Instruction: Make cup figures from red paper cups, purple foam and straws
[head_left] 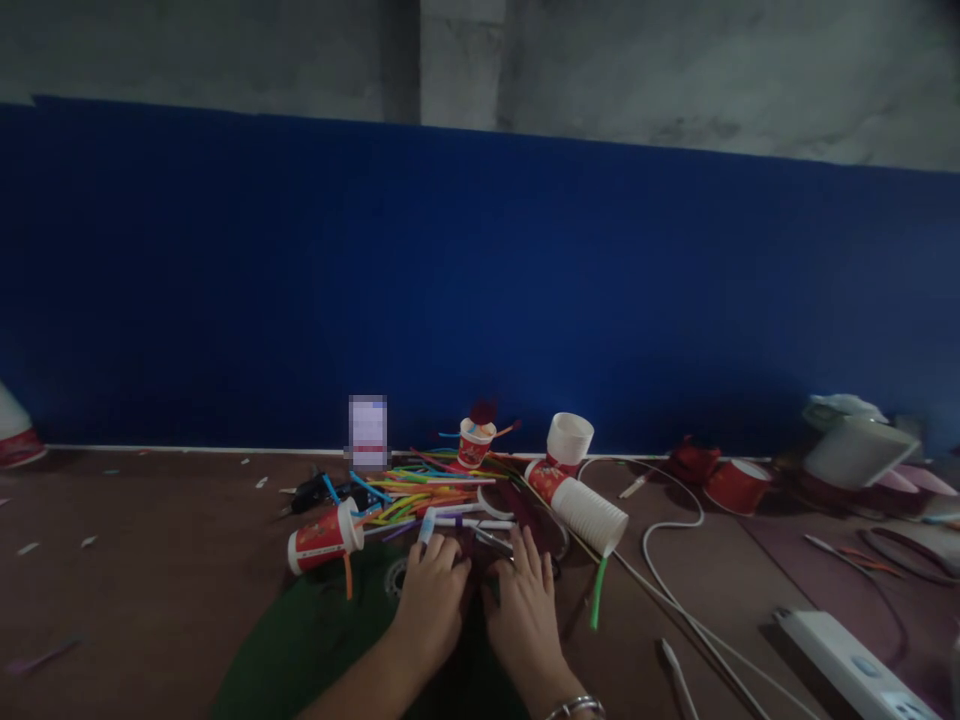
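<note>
My left hand (435, 590) rests low on the table with its fingers curled; what is in them, if anything, is hidden. Beside it lies my right hand (525, 590), its fingers stretched forward and slightly apart. Dark material between the hands is too dim to make out. Just beyond my left fingers is a white tube with a blue band (427, 526). Scissors (493, 540) lie near my right fingertips, partly covered. A roll of tape (395, 578) sits left of my left hand. Farther forward spreads a pile of coloured pipe cleaners (427, 492).
A tipped red paper cup (324, 538) lies left, a decorated cup (477, 443) stands behind the pile. Stacked paper cups (589, 512) lie right, near an upright cup (570, 438). White cables (660, 590) and a power strip (847, 655) are farther right. A blue panel (480, 280) borders the back.
</note>
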